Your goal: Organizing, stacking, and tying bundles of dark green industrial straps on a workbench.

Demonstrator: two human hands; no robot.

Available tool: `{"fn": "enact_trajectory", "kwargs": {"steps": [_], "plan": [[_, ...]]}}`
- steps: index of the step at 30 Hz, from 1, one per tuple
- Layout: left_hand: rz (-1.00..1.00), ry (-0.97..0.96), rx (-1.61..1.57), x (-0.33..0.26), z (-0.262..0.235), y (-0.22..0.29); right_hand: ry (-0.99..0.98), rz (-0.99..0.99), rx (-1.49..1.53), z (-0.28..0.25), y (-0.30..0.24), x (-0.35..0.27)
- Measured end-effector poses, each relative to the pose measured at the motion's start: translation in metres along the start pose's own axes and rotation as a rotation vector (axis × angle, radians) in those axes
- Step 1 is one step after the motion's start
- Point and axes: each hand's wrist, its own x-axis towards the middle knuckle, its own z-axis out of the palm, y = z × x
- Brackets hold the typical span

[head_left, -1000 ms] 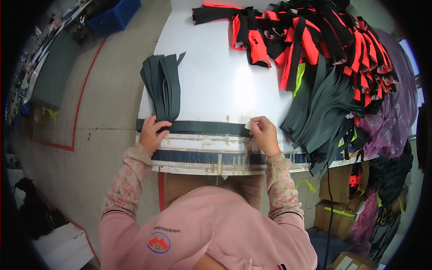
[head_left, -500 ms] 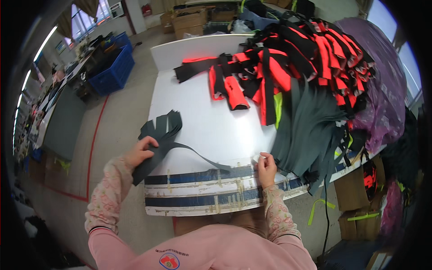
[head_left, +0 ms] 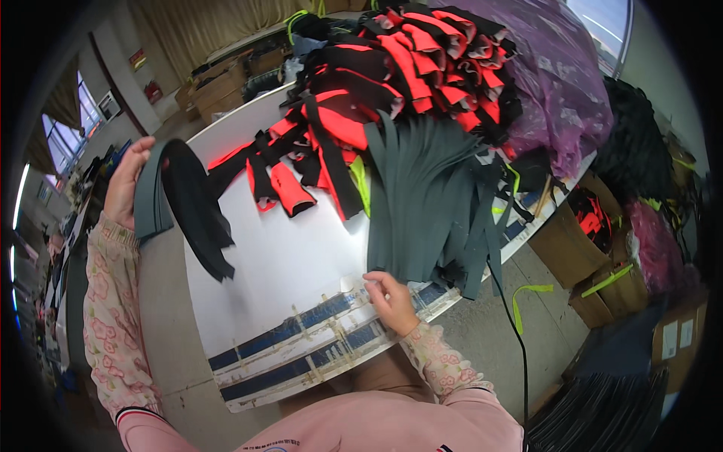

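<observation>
My left hand (head_left: 126, 184) is raised at the left edge of the white table, closed around a bundle of dark grey-green fabric strips (head_left: 192, 200). The strips arch over and their loose ends hang above the tabletop. Down by the taped front edge is my right hand (head_left: 390, 303), its fingers curled in; whatever lies between them, if anything, is too small to make out. Just beyond that hand, a large fan of similar grey-green strips (head_left: 429, 200) lies over the table's right side.
Black and bright orange-red fabric pieces (head_left: 410, 64) are heaped at the table's back, beside a purple plastic bag (head_left: 561, 83). Cardboard boxes (head_left: 576, 233) stand on the floor to the right. A black cord (head_left: 518, 339) hangs past the table's (head_left: 263, 286) front right edge.
My left hand has lifted the strip bundle off the table and moved it up and left. My right hand stays near the front edge. The view has swung right.
</observation>
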Motion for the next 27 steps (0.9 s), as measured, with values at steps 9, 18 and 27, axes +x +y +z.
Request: {"fn": "enact_trajectory", "kwargs": {"steps": [9, 18, 27], "plan": [[0.524, -0.362, 0.207, -0.004, 0.271, -0.043, 0.560, -0.013, 0.445, -0.200, -0.029, 0.066], [0.045, -0.432, 0.534, -0.050, 0.338, -0.297, 0.708, 0.438, -0.699, -0.297, 0.122, 0.115], [-0.273, -0.667, 0.430, -0.044, 0.329, -0.254, 0.159, 0.149, -0.879, -0.240, 0.123, 0.155]]}}
